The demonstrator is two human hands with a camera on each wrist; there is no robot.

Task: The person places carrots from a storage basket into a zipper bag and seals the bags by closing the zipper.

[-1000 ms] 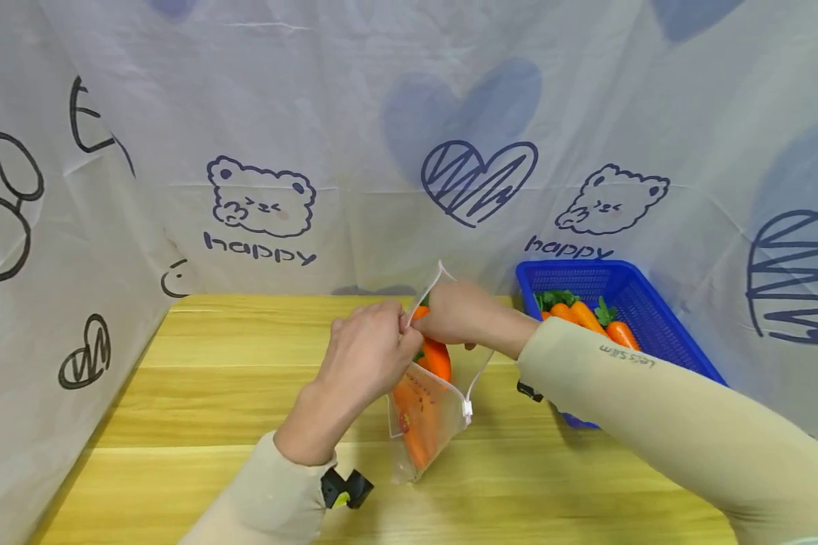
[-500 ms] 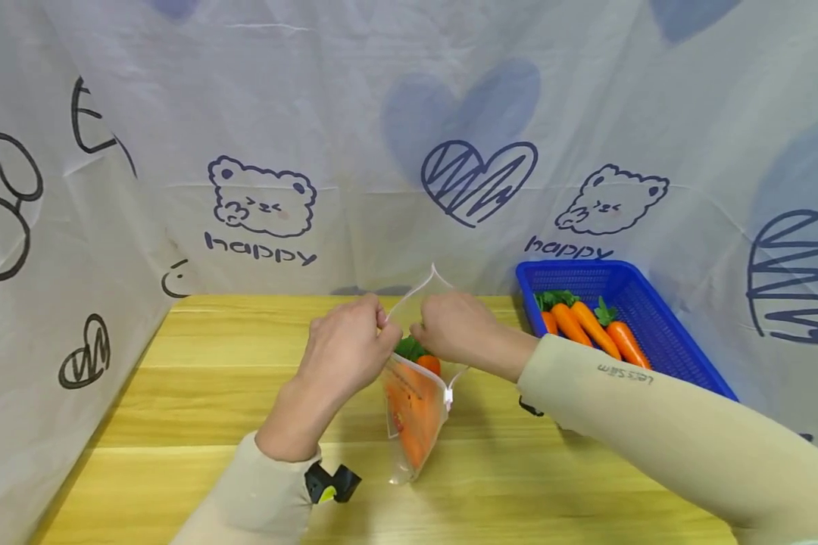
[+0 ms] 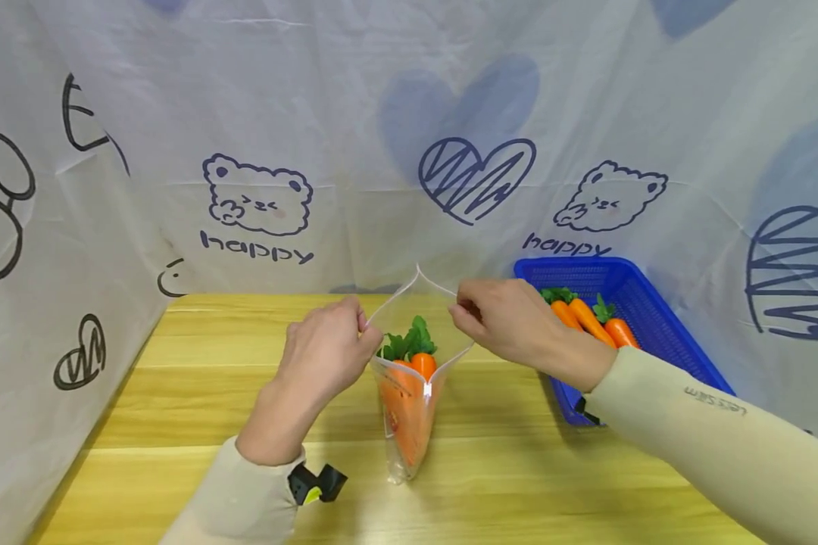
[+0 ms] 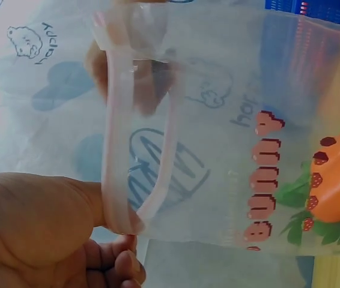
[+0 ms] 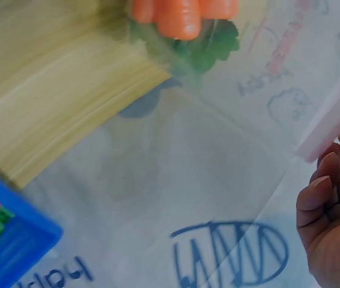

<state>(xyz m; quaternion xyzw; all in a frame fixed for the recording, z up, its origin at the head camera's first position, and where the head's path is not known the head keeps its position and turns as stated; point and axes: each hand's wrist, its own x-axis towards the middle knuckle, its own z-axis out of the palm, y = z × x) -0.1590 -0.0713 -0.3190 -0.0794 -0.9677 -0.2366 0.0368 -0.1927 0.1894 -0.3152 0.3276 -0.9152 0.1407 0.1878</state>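
A clear zip bag (image 3: 397,465) stands upright on the table, its mouth spread wide and its white slider (image 3: 427,388) at the near side. Orange carrots (image 3: 423,365) with green leafy tops fill its lower part. My left hand (image 3: 323,348) pinches the left edge of the mouth between thumb and fingers; the left wrist view shows the thumb over the zip strip (image 4: 117,144). Opposite it, my right hand (image 3: 507,318) pinches the right edge, and in the right wrist view its curled fingers (image 5: 329,174) lie at the strip's end.
A blue plastic basket (image 3: 678,333) with several more carrots (image 3: 591,321) stands at the right back, partly behind my right forearm. The wooden table (image 3: 232,409) ends at a white printed curtain (image 3: 361,151) behind and at the left.
My right hand has come up out of the bag's mouth and moved right to its edge. The carrot it had has dropped among the others. The left hand has shifted slightly left.
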